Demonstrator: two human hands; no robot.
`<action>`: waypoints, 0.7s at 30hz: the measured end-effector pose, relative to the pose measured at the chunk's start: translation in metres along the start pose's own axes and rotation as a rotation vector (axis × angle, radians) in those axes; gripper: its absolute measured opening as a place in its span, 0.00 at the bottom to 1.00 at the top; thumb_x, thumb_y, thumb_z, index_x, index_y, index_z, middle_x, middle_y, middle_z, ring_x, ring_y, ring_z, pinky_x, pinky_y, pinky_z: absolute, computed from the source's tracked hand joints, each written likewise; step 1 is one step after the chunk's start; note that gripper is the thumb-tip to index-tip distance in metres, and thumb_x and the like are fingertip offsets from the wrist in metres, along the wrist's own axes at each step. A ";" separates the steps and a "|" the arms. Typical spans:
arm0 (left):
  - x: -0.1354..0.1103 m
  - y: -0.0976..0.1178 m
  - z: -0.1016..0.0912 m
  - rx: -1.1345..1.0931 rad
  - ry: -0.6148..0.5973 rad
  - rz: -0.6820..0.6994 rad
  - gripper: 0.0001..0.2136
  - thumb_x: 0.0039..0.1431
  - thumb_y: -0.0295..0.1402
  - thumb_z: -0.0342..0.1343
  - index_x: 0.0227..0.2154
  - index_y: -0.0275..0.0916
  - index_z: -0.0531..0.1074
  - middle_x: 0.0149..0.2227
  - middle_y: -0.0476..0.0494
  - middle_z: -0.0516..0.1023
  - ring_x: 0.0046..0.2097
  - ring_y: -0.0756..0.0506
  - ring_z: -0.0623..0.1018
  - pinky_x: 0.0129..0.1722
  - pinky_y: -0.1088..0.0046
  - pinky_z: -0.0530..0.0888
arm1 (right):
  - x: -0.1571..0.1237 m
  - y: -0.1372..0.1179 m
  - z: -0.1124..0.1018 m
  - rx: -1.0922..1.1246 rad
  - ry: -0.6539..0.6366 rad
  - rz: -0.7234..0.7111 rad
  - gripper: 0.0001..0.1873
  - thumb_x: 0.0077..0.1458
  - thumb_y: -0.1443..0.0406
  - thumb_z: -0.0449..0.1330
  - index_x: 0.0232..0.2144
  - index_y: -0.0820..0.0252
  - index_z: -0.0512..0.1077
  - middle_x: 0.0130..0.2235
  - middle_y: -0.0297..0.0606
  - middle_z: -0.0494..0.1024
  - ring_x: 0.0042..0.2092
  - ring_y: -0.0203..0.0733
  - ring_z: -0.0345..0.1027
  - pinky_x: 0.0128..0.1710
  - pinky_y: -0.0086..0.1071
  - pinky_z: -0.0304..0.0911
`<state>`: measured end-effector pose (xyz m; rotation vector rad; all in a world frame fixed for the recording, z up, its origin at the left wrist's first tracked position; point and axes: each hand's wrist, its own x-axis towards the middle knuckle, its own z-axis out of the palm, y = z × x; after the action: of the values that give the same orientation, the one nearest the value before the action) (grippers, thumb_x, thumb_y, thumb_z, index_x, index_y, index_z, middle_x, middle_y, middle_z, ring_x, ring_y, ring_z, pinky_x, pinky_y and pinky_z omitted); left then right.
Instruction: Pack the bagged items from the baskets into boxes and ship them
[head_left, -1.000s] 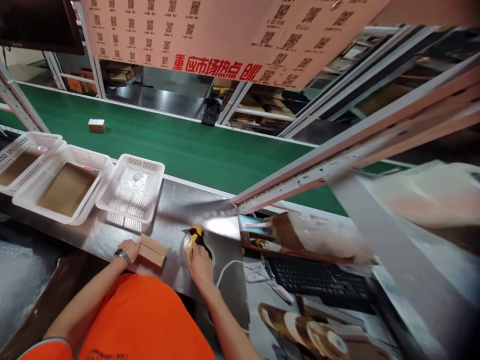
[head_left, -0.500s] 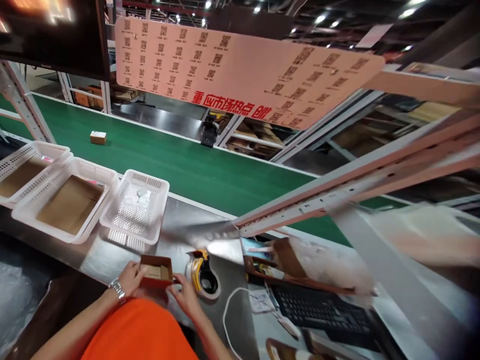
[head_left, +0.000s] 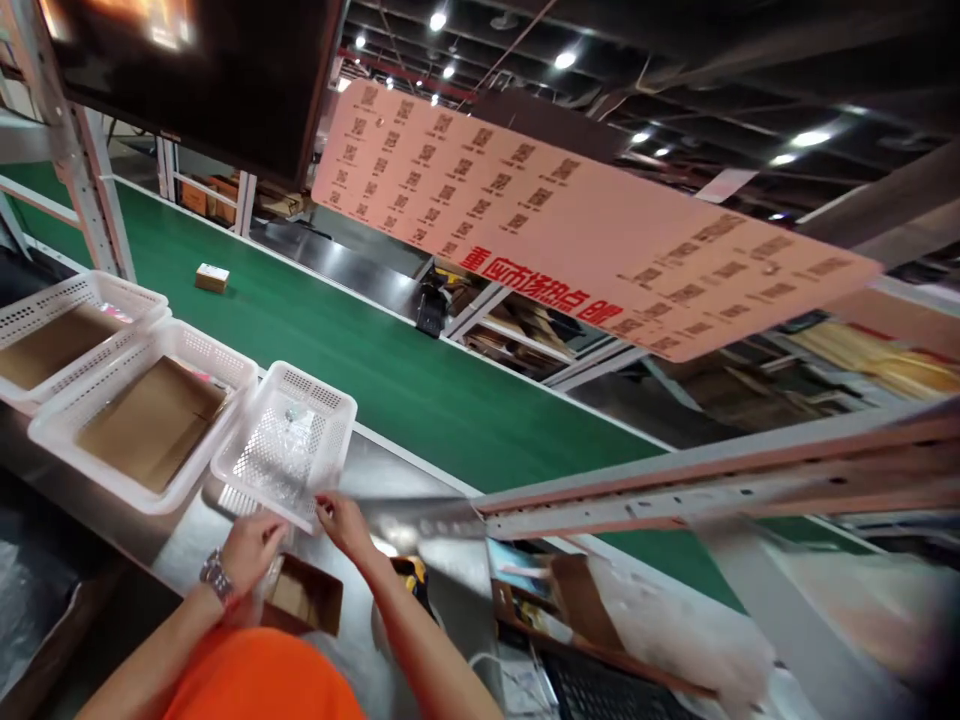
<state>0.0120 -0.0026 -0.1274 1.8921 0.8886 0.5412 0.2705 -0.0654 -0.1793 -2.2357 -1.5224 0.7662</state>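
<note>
Fingers (head_left: 324, 508) of right hand (head_left: 343, 525) pinch near rim of basket (head_left: 238, 425); left hand (head_left: 251, 548) beside open box (head_left: 304, 597), grip unclear

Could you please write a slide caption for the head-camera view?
Left hand and right hand at the near rim of a white basket, an open cardboard box beside them.
</note>
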 end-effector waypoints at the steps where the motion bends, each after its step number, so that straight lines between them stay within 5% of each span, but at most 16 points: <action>1: 0.006 0.015 -0.017 -0.085 0.102 0.076 0.16 0.73 0.38 0.53 0.40 0.42 0.87 0.40 0.39 0.90 0.43 0.41 0.87 0.48 0.65 0.82 | 0.019 -0.010 0.007 -0.024 -0.040 0.006 0.18 0.66 0.66 0.58 0.51 0.58 0.85 0.51 0.46 0.88 0.49 0.49 0.81 0.55 0.37 0.71; 5: 0.020 0.052 -0.070 -0.156 0.457 0.223 0.12 0.74 0.38 0.58 0.42 0.43 0.87 0.38 0.41 0.89 0.42 0.44 0.87 0.46 0.69 0.83 | 0.073 -0.036 0.041 -0.099 -0.127 0.072 0.19 0.59 0.69 0.65 0.51 0.60 0.84 0.53 0.48 0.86 0.48 0.49 0.80 0.50 0.35 0.69; 8: 0.017 0.043 -0.080 -0.143 0.517 0.182 0.11 0.72 0.37 0.60 0.40 0.44 0.87 0.38 0.43 0.90 0.41 0.44 0.88 0.44 0.71 0.84 | 0.093 -0.038 0.056 -0.133 -0.167 0.128 0.13 0.53 0.72 0.65 0.41 0.63 0.85 0.47 0.50 0.85 0.43 0.49 0.79 0.45 0.36 0.67; 11: 0.013 0.014 -0.071 -0.178 0.447 0.053 0.11 0.71 0.38 0.59 0.41 0.44 0.88 0.39 0.43 0.91 0.40 0.43 0.89 0.42 0.69 0.86 | 0.100 -0.031 0.055 -0.097 -0.188 0.141 0.08 0.55 0.73 0.63 0.31 0.61 0.82 0.38 0.45 0.85 0.41 0.49 0.78 0.44 0.36 0.66; 14: 0.015 -0.012 -0.057 -0.221 0.363 -0.104 0.14 0.70 0.42 0.58 0.43 0.44 0.87 0.43 0.40 0.91 0.42 0.41 0.89 0.44 0.65 0.86 | 0.098 -0.025 0.040 -0.011 -0.171 0.121 0.08 0.59 0.69 0.62 0.34 0.58 0.81 0.39 0.42 0.86 0.44 0.47 0.78 0.47 0.35 0.67; 17: 0.029 -0.026 -0.042 -0.251 0.304 -0.232 0.17 0.67 0.45 0.58 0.48 0.41 0.85 0.45 0.36 0.89 0.44 0.38 0.88 0.44 0.61 0.86 | 0.085 -0.028 0.019 0.313 -0.122 0.115 0.10 0.64 0.58 0.62 0.38 0.57 0.81 0.37 0.38 0.83 0.40 0.45 0.76 0.43 0.35 0.70; 21: 0.059 -0.030 -0.020 -0.245 0.264 -0.351 0.32 0.55 0.52 0.66 0.58 0.36 0.77 0.54 0.28 0.84 0.50 0.33 0.86 0.45 0.55 0.86 | 0.061 -0.051 -0.003 0.794 -0.074 0.091 0.21 0.55 0.45 0.73 0.33 0.56 0.80 0.38 0.37 0.81 0.36 0.42 0.71 0.38 0.34 0.69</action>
<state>0.0252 0.0630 -0.1450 1.4238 1.2363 0.6585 0.2515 0.0100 -0.1640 -1.6836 -0.8980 1.2245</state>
